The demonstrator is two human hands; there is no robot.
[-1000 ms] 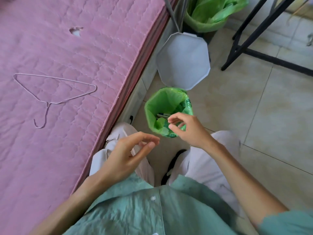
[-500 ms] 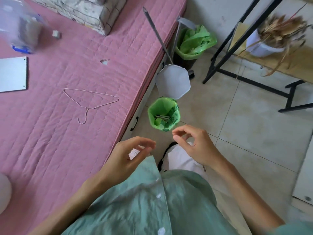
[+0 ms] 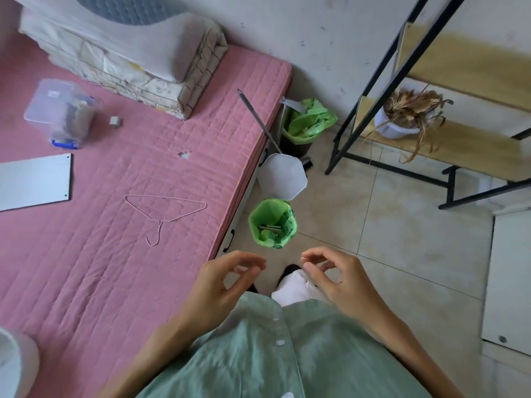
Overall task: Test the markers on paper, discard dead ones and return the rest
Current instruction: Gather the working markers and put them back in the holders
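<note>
A small bin with a green liner (image 3: 260,235) stands on the tiled floor beside the bed, and several markers (image 3: 270,228) lie inside it. My left hand (image 3: 221,285) and my right hand (image 3: 336,278) hover below the bin, both empty with fingers loosely curled and apart. A clear plastic container (image 3: 64,113) with a blue clasp sits on the pink mattress (image 3: 120,277) at the far left. A white sheet or board (image 3: 31,182) lies at the left edge of the mattress.
A wire hanger (image 3: 163,209) lies on the mattress. Folded bedding (image 3: 138,61) is stacked at its head. A white octagonal lid (image 3: 283,176), a second green-lined bin (image 3: 304,124) and a black-framed shelf (image 3: 448,156) with a dried plant pot stand on the floor.
My right hand has drawn back from over the bin toward my body. The view has pulled up and away, showing more of the bed and the container.
</note>
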